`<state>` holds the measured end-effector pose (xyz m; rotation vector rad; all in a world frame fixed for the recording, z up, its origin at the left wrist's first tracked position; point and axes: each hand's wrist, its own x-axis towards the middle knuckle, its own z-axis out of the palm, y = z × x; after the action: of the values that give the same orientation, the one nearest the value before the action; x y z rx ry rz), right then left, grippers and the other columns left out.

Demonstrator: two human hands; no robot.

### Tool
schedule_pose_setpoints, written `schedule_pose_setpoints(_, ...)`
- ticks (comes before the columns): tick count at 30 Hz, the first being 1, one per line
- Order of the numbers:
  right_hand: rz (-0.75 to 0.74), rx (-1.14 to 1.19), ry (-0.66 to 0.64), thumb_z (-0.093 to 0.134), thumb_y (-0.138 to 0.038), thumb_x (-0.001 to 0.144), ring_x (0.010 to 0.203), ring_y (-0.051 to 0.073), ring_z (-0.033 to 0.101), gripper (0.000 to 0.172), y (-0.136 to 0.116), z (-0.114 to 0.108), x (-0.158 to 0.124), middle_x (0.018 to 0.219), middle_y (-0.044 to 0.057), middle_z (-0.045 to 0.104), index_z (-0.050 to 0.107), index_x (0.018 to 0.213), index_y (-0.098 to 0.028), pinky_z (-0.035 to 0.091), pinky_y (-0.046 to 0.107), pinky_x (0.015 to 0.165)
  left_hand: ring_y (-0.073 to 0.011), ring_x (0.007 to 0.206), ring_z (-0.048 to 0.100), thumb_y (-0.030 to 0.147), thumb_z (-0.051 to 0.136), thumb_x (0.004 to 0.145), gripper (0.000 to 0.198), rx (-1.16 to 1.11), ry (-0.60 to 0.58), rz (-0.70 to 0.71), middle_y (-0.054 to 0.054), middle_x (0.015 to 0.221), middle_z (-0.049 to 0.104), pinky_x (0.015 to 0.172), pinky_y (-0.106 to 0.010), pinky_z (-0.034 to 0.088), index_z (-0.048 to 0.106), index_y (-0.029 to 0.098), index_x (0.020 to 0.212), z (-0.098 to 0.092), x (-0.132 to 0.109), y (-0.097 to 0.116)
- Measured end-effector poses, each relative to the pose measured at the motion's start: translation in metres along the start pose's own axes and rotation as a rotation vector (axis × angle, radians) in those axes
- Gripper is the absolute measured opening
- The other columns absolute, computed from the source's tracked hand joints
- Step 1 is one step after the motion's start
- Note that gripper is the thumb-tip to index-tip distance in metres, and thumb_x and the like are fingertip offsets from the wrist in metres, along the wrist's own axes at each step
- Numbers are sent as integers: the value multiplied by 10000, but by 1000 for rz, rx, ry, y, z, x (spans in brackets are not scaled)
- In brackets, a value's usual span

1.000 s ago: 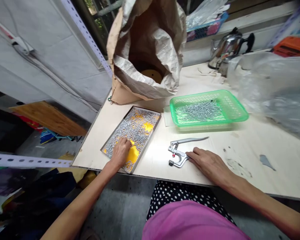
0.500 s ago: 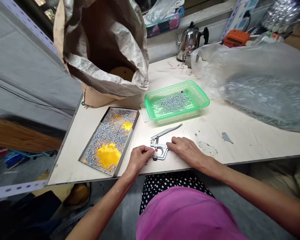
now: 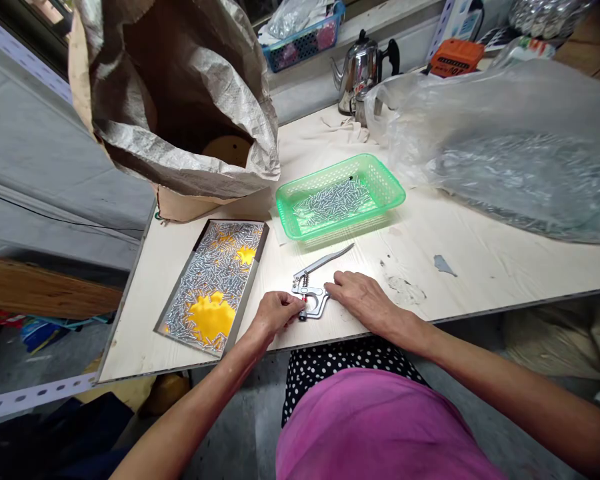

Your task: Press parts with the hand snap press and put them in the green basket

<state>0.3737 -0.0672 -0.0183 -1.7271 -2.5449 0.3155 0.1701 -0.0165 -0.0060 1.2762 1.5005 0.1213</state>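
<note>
A pair of silver hand pliers (image 3: 316, 311) with a coiled spring and a raised lever, like snap-fastener pliers, lies on the table near its front edge. My left hand (image 3: 275, 312) is at the jaw end with thumb and forefinger pinched together; whatever is between them is too small to make out. On the other side, my right hand (image 3: 363, 300) has its fingers curled and its fingertips holding the frame of the pliers. Left of my left hand is a shallow tray (image 3: 245, 293) with a yellow bottom and many small metal pins. Beyond the pliers stands a green plastic basket (image 3: 393, 193) holding similar pins.
A large open sack (image 3: 180, 157) stands at the back left. A clear plastic bag (image 3: 520, 160) full of shiny pieces covers the right side. Behind are a metal kettle (image 3: 363, 73), an orange box (image 3: 457, 57) and a blue basket (image 3: 300, 50). A grey scrap (image 3: 444, 265) lies on the table (image 3: 460, 293).
The view has shifted a little, so the table's things sit slightly further left. Both hands stay at the pliers, with the left pinch still at the jaw.
</note>
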Motion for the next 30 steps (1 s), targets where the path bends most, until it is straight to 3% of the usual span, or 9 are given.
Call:
schedule_pose_setpoints(6, -17, 15, 35, 466, -140, 935, 766, 164, 491, 150, 1, 1, -1, 923, 65, 589, 606, 939, -192, 284, 305, 634, -69, 388, 396, 376, 708, 731, 275, 46, -33, -70, 53, 427, 486, 406, -197, 312, 603, 148, 619, -4, 0, 6)
schedule_pose_setpoints(11, -18, 12, 21, 475, -133, 932, 778, 168, 493, 150, 1, 0, 0, 926, 61, 591, 610, 958, -193, 271, 304, 629, -68, 383, 388, 360, 682, 749, 312, 121, -53, -18, 54, 417, 469, 407, -204, 305, 562, 157, 545, -5, 3, 1)
schedule_pose_setpoints(19, -16, 1, -19, 461, -124, 940, 777, 166, 492, 164, -2, -4, 1, 937, 70, 601, 613, 970, -178, 245, 309, 618, -55, 351, 387, 407, 730, 709, 331, 25, -197, -100, 68, 422, 471, 388, -190, 256, 549, 156, 592, -11, 6, 0)
schedule_pose_setpoints(30, -39, 19, -48, 489, -150, 937, 768, 160, 502, 119, -2, -7, -1, 917, 59, 604, 601, 921, -186, 236, 306, 606, -69, 372, 507, 364, 733, 749, 314, 23, -279, -224, 35, 458, 559, 411, -188, 375, 565, 141, 606, -9, -5, 6)
